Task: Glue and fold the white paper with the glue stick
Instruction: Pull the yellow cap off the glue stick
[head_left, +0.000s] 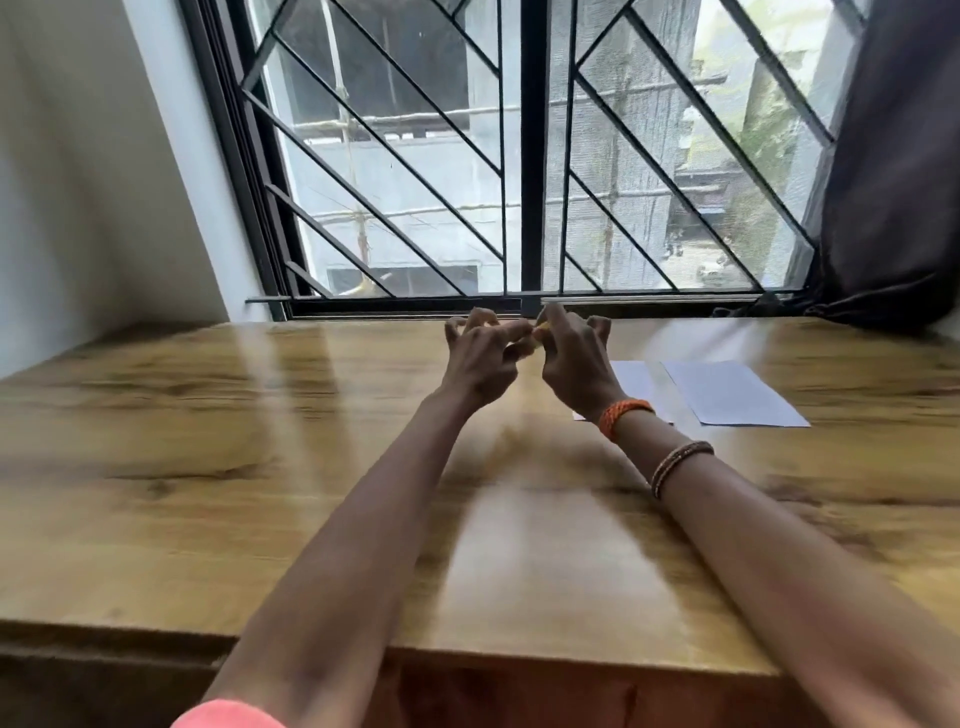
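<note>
Both of the person's arms reach out over a wooden table (208, 493) toward a barred window (519, 156). The left hand (480, 358) and the right hand (576, 364) meet above the far middle of the tabletop, raised off the surface, with their backs toward the camera. Between them sits a small yellow object (542, 327), most likely the glue stick, though it is blurred and mostly hidden by the fingers. The left thumb and forefinger reach across to pinch it from the left side, while the other left fingers curl up and apart. The right hand's thumb and forefinger close on it from the right, and the remaining right fingers are bent and fanned upward. Whether the cap is on or off cannot be told.

Two sheets of white paper lie flat on the table to the right of the hands. The nearer sheet (636, 382) is partly covered by the right wrist; the second sheet (732, 395) lies just beside it, further right, fully in view. Neither hand touches the paper.

The right wrist wears an orange thread band (621, 413), and further up the forearm sits a thin beaded bracelet (678, 465). A dark curtain (893, 182) hangs at the right edge of the window. A pink sleeve (228, 716) shows at the bottom edge.
</note>
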